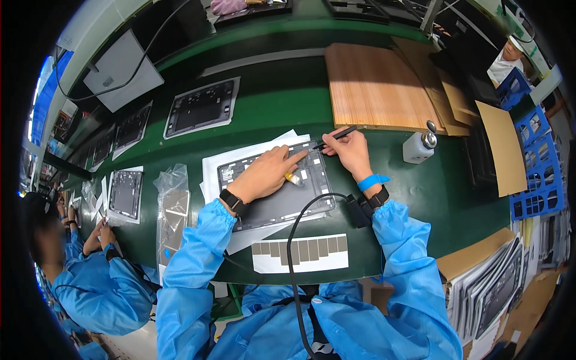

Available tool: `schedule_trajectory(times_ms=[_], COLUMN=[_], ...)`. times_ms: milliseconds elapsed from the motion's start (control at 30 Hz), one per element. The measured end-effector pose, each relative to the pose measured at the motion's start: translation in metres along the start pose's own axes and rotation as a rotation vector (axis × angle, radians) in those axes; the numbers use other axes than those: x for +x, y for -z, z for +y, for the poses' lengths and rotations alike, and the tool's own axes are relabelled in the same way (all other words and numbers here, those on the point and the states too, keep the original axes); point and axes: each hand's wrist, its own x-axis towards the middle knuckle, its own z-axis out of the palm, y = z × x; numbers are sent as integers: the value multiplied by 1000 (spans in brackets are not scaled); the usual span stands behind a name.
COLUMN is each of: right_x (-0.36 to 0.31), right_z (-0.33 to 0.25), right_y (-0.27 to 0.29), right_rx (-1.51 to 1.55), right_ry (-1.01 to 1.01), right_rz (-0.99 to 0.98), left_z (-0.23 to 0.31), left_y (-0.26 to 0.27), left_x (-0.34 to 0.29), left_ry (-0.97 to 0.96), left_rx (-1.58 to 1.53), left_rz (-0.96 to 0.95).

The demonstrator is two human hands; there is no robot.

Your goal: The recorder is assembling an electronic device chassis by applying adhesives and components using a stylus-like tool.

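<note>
A flat dark rectangular device panel (276,198) lies on white sheets in front of me, with small pale patches along its edges. My left hand (264,174) rests on it, index finger stretched toward the panel's upper right corner. Beside that hand's thumb shows a small yellow-and-white thing (293,178); whether the thumb holds it or only touches it is unclear. At the same corner, my right hand (351,151) is closed around a slim black pen-like tool (343,134), its tip close to the left index finger.
A card with grey strips (300,253) lies near the front edge. A white pump bottle (418,147) and a wooden board (384,87) stand to the right. A plastic bag (173,210) and more panels (203,107) lie leftward. A co-worker (90,282) sits at left. A black cable (292,252) crosses in front.
</note>
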Motion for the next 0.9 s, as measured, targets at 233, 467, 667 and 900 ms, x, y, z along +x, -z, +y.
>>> schedule_trajectory(times_ms=[233, 467, 667, 900], right_x=[1, -3, -11, -16], right_z=[4, 1, -2, -8], right_y=[-3, -7, -8, -12], right_rx=[2, -29, -112, -168], right_ry=[26, 42, 104, 173], right_rz=[32, 46, 70, 119], left_z=[-4, -5, 3, 4], left_y=[-4, -6, -4, -1], left_x=[-2, -2, 3, 9], left_ry=[-33, -35, -4, 8], left_rx=[73, 54, 99, 111], left_rz=[19, 31, -6, 22])
